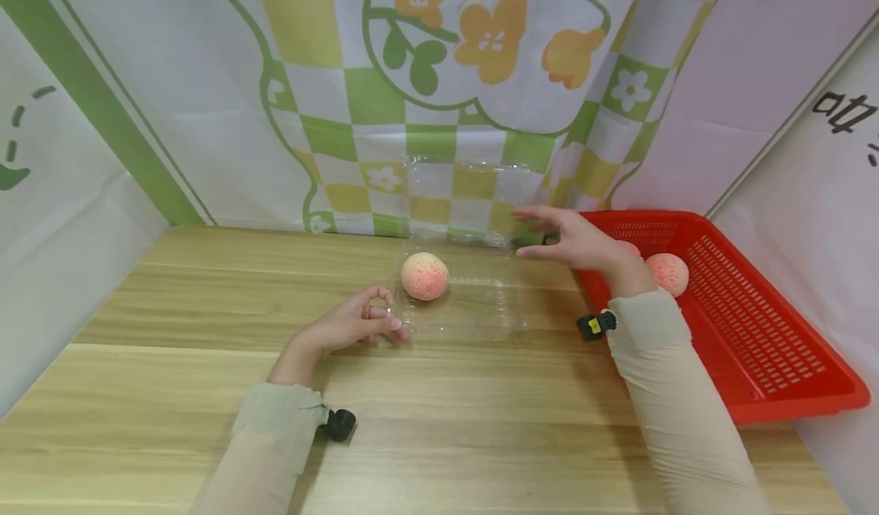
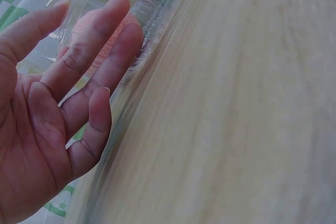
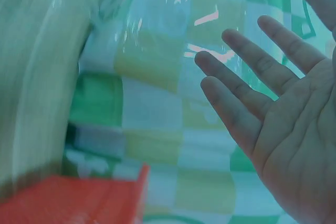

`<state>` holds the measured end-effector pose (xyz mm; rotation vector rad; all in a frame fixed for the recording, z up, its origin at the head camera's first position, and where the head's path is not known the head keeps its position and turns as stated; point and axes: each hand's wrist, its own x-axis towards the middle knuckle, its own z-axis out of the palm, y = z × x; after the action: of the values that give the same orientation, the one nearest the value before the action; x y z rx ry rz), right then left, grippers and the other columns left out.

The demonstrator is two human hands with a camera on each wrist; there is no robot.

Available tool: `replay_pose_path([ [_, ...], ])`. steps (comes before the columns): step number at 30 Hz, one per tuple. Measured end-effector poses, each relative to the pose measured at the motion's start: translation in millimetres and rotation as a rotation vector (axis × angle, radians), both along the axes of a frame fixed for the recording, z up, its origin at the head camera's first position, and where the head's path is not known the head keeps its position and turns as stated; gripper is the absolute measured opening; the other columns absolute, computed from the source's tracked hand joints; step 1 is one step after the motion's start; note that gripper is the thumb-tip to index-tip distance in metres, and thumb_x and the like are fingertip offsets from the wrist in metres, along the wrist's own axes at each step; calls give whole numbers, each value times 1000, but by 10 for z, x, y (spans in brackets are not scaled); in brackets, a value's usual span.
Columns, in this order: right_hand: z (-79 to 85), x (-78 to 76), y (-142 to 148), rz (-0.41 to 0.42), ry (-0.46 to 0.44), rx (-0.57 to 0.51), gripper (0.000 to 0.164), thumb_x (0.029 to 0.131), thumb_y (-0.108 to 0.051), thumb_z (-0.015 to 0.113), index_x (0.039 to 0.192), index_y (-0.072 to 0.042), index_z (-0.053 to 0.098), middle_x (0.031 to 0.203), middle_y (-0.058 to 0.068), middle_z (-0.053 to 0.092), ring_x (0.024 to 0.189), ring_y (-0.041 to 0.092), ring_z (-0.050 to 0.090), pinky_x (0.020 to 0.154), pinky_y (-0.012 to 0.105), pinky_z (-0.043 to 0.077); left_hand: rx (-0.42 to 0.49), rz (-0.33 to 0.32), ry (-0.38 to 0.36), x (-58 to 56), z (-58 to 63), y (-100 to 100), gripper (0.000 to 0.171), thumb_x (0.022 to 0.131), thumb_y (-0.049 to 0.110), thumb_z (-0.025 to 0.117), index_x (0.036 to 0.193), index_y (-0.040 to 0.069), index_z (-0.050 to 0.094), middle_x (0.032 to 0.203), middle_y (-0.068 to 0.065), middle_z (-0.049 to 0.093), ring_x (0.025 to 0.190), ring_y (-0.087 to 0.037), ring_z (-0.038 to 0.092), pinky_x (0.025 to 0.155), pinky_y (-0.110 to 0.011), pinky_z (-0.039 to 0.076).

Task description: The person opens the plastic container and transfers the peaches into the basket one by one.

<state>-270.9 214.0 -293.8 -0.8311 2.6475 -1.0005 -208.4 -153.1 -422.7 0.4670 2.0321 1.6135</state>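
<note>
A clear plastic clamshell box (image 1: pixel 484 309) lies on the table with its lid (image 1: pixel 474 187) raised at the back. One pink and cream peach (image 1: pixel 424 276) sits in the box's left rear part; in the left wrist view the fingers partly cover the peach (image 2: pixel 86 30). My left hand (image 1: pixel 353 320) is at the box's left front corner, fingers loosely bent and nothing in its palm. On the other side, my right hand (image 1: pixel 573 240) hovers by the box's right rear, between it and the basket. Its fingers (image 3: pixel 236 90) are spread, the palm bare.
A red perforated basket (image 1: pixel 762 309) stands at the right, holding a peach (image 1: pixel 668 274) and another partly hidden behind the right wrist. The wooden table (image 1: pixel 412 439) meets a checked, flowered curtain (image 1: pixel 378 103) at the back. White cloth hangs on both sides.
</note>
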Motion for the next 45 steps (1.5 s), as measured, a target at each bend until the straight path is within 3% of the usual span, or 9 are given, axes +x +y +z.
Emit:
replay_pose_path([
  [4, -134, 14, -136, 23, -21, -60, 70, 87, -11, 77, 148, -5, 43, 151, 17, 46, 133, 40, 49, 106, 53, 45, 4, -3, 7, -6, -17, -6, 37, 98, 20, 64, 117, 3, 37, 107, -15, 76, 96, -19, 73, 64, -22, 42],
  [8, -276, 20, -274, 53, -69, -121, 76, 85, -9, 78, 150, -8, 39, 153, 17, 45, 135, 40, 48, 108, 59, 41, -1, 0, 5, -6, -28, -10, 38, 98, 20, 64, 117, 2, 37, 107, -14, 76, 96, -21, 73, 66, -23, 43],
  [12, -375, 30, -395, 75, -91, -130, 79, 85, -12, 78, 152, -11, 37, 156, 15, 41, 138, 42, 44, 109, 64, 36, -8, 4, 1, -1, -17, -10, 38, 98, 21, 63, 119, 2, 37, 106, -13, 76, 97, -20, 73, 69, -25, 45],
  [20, -575, 38, -576, 104, -109, -165, 80, 86, -11, 77, 153, -7, 34, 160, 17, 33, 138, 48, 40, 107, 69, 34, 1, -5, 4, 10, 18, 4, 39, 98, 20, 63, 119, 1, 36, 106, -13, 76, 96, -20, 73, 68, -24, 45],
  [24, -657, 59, -673, 115, -111, -156, 84, 85, -15, 78, 155, -10, 31, 161, 16, 30, 140, 49, 37, 108, 67, 34, 0, -3, 4, 9, 15, 2, 38, 98, 21, 64, 118, 3, 37, 105, -12, 77, 96, -20, 73, 69, -24, 46],
  [31, -752, 113, -831, 90, -128, -125, 88, 84, -19, 80, 156, -15, 29, 163, 13, 27, 143, 44, 36, 110, 60, 37, 2, -12, 5, 4, 9, -2, 40, 98, 22, 63, 120, 1, 36, 107, -14, 76, 97, -22, 73, 67, -24, 45],
  [39, -848, 115, -967, 32, -150, -145, 88, 86, -20, 78, 157, -15, 26, 164, 14, 25, 144, 44, 34, 110, 60, 38, 4, -12, 3, 8, 4, -9, 40, 99, 22, 62, 120, 2, 35, 108, -15, 76, 100, -24, 73, 69, -26, 45],
  [45, -953, 73, -1064, 54, -134, -164, 87, 85, -18, 78, 156, -13, 28, 162, 13, 29, 141, 43, 38, 110, 59, 38, -8, -11, 7, 5, 1, -10, 39, 99, 22, 62, 120, 3, 35, 108, -15, 76, 101, -24, 73, 70, -27, 45],
])
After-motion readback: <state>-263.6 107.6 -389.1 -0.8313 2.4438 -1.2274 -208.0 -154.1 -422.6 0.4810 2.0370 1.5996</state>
